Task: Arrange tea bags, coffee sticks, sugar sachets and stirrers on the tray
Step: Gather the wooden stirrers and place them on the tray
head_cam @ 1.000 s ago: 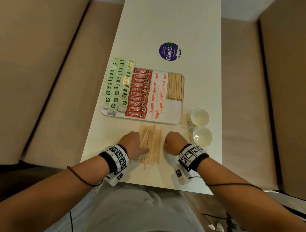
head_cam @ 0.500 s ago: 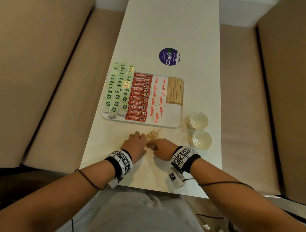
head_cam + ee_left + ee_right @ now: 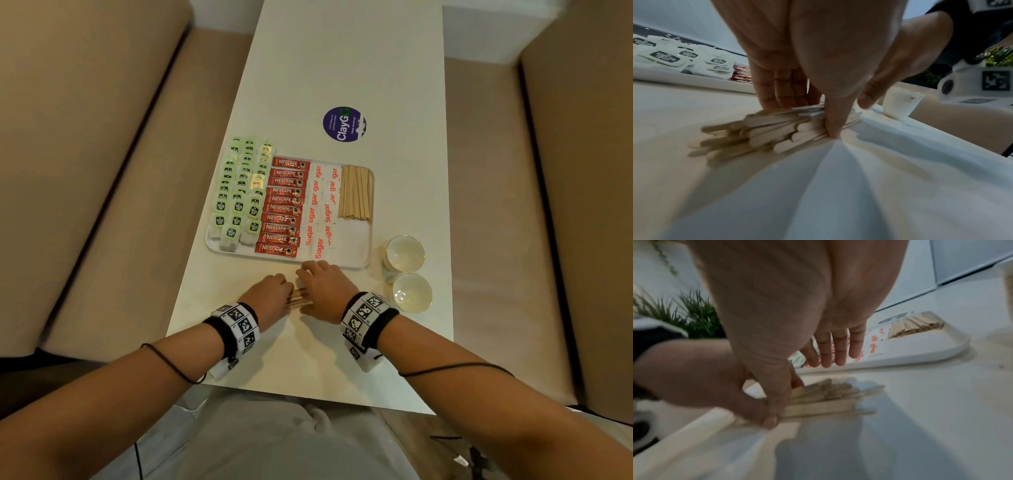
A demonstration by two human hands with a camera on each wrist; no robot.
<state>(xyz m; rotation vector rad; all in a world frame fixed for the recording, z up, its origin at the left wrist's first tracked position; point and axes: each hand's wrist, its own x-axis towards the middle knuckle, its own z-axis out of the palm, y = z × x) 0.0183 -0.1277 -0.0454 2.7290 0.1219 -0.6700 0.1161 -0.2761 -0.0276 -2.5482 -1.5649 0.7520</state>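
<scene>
A: Left hand (image 3: 797, 53) pinches the loose bundle of flat wooden stirrers (image 3: 777, 129) — thumb one side, fingers the other. Right hand (image 3: 323, 291) cups it, fingers fairly straight; a second ago the sticks lay fanned between both hands.

B: Location?

A: On the white table (image 3: 342, 61), just short of the white rounded tray (image 3: 352, 263). Head view hides most of the bundle; right wrist view is blurred.
</scene>
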